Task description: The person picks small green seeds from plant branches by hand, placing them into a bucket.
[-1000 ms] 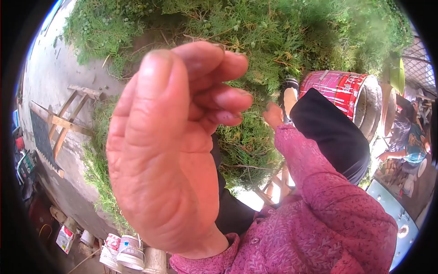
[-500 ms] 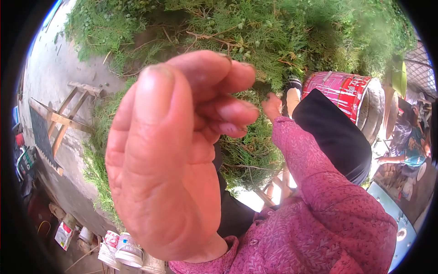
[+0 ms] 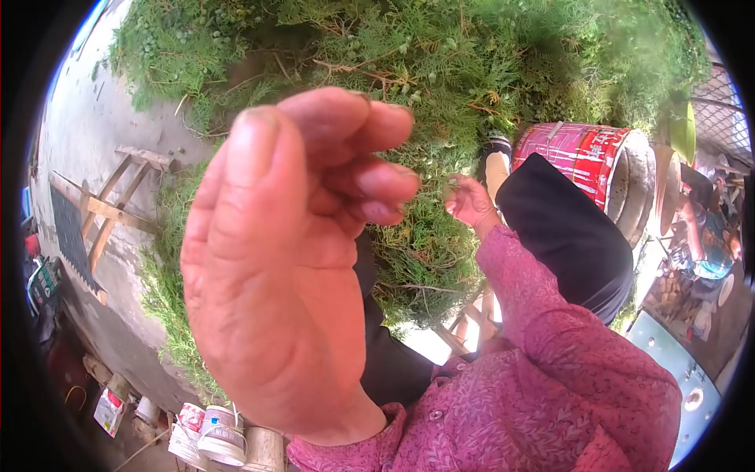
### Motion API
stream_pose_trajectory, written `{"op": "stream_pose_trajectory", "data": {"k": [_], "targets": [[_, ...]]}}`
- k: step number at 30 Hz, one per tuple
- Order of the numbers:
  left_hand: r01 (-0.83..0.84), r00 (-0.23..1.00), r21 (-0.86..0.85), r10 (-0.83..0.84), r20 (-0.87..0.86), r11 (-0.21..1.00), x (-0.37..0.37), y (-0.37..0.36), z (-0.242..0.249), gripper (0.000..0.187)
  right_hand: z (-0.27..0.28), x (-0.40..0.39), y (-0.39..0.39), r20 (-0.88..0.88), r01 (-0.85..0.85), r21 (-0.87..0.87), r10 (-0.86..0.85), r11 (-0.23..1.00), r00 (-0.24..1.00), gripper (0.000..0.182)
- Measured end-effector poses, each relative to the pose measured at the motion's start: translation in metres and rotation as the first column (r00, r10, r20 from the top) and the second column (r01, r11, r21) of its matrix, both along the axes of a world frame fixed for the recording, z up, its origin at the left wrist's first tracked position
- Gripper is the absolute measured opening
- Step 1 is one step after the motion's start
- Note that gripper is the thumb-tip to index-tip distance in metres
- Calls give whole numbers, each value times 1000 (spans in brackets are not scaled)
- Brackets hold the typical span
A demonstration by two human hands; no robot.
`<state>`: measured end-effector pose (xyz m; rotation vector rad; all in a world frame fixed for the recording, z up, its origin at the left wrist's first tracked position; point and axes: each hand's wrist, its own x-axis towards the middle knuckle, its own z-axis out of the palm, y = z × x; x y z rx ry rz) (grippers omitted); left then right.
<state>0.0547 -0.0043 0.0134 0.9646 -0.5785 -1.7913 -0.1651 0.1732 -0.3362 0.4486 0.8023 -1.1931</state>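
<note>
Close to the camera, my left hand [image 3: 275,267] is raised with its thumb up and its fingers loosely curved, the palm facing right. Nothing shows inside it. Smaller and farther down, my right hand [image 3: 473,204] is over the cut evergreen branches [image 3: 429,259], its fingertips drawn together. Something tiny and greenish may be between them, but I cannot make it out. Flat, scaly green foliage with small pale cones fills the area behind both hands.
A red paint-streaked bucket [image 3: 574,161] lies on its side beyond my dark-trousered knee [image 3: 562,236]. At left is a wooden frame [image 3: 110,208] on the concrete. White buckets [image 3: 222,436] stand at lower left. Another person [image 3: 712,240] is at far right.
My right hand has drawn back from the foliage, and its fingertips now show. My left hand has shifted slightly left and keeps its curved shape.
</note>
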Motion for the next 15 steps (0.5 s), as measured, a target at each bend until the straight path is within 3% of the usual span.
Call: {"op": "stream_pose_trajectory", "data": {"k": [1, 2, 4, 6, 7, 8, 9, 10, 11, 12, 14, 15], "targets": [[-128, 992, 36, 128, -4, 991, -2, 1, -1, 38, 10, 8, -8, -76, 38, 81, -32, 996, 997, 20], [-127, 992, 34, 127, -4, 991, 3, -1, -2, 38, 13, 11, -15, -76, 38, 79, -32, 996, 997, 20], [106, 993, -28, -107, -46, 994, 18, -10, -6, 38, 15, 13, -29, -175, 63, 57, -52, 996, 983, 18], [119, 991, -37, -122, -64, 992, 20, -10, -7, 38, 4, 7, -42, -136, 109, 87, -97, 990, 986, 20], [134, 987, -49, -138, -83, 990, 20, -10, -8, 39, -11, 3, -45, -368, -18, 138, 68, 990, 927, 18], [132, 988, -43, -135, -79, 990, 21, -11, -9, 39, -23, 1, -43, -565, -129, 215, 231, 968, 792, 17], [142, 985, -46, -146, -88, 989, 22, -12, -10, 39, -23, 9, -48, -694, -206, 377, 423, 903, 583, 20], [153, 983, -50, -157, -97, 987, 23, -13, -10, 40, -21, 15, -52, -691, -210, 377, 425, 902, 585, 20], [150, 984, -48, -154, -93, 987, 24, -13, -10, 40, -19, 19, -55, -753, -362, 516, 612, 777, 242, 23], [148, 987, -39, -150, -61, 988, 24, -13, -8, 40, -18, 24, -56, -714, -430, 669, 685, 607, -145, 25], [147, 989, -26, -148, -28, 989, 24, -12, -7, 41, -20, 34, -55, -720, -398, 674, 673, 622, -169, 29], [135, 991, -23, -135, -8, 991, 24, -12, -7, 41, -26, 38, -55, -665, -373, 747, 632, 550, -398, 29]]}}
